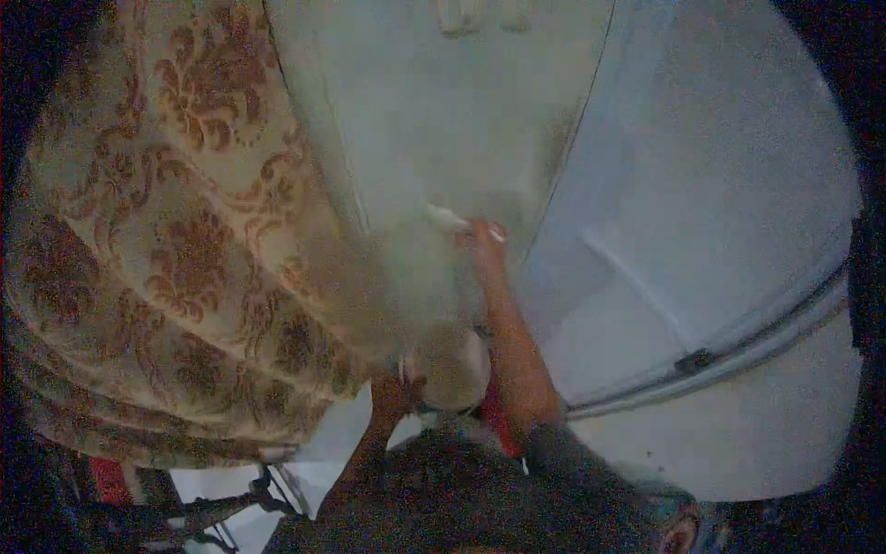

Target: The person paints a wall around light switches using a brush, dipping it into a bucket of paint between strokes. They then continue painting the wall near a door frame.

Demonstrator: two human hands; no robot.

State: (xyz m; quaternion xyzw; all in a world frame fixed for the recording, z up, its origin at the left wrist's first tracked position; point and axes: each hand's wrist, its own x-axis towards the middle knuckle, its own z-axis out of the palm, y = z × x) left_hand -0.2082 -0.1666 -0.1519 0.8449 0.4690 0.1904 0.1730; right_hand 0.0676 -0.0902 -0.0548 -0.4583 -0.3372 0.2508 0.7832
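My right hand (482, 233) is closed round a slim white tool (447, 217) with a brush-like end, its exact kind too blurred to make out. The tool's wider end points left, against or just in front of a pale green panel (415, 120). Below it, close to my body, is a pale round container (449, 365), seen from above. My left hand (395, 395) grips this container at its left side; most of the fingers are hidden or dim. What the container has in it cannot be told.
A patterned brown and cream curtain (198, 249) hangs along the left. To the right is a white surface (738, 138) with a curved dark-lined edge and a small dark fitting (694, 360). Dark metal framework (249, 499) stands at the lower left.
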